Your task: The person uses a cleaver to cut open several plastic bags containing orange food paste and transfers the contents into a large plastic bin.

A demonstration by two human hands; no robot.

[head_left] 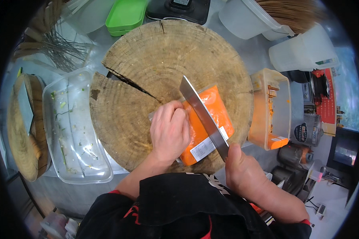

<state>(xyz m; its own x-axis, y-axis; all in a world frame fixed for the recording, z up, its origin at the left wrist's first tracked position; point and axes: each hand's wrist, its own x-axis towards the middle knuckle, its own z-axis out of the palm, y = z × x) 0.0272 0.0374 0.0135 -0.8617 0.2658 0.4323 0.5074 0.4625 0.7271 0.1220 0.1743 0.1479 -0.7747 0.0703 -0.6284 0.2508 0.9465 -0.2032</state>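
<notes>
A flat, clear plastic packet of orange food (209,98) with a printed label lies on a large round wooden chopping block (167,53). My left hand (171,131), its fingers curled, presses on the packet's left side. My right hand (242,167) grips a cleaver (204,115) at its near end. The blade stands on edge over the packet, slanting from upper left to lower right; whether it has cut in cannot be told. The handle is hidden in my right hand.
A clear plastic tub (78,131) with green scraps stands left, beside a smaller wooden block (21,119) holding another cleaver (26,104). At right, a plastic container (257,119) holds orange pieces. A green tray (126,15) and white tubs (242,18) stand behind.
</notes>
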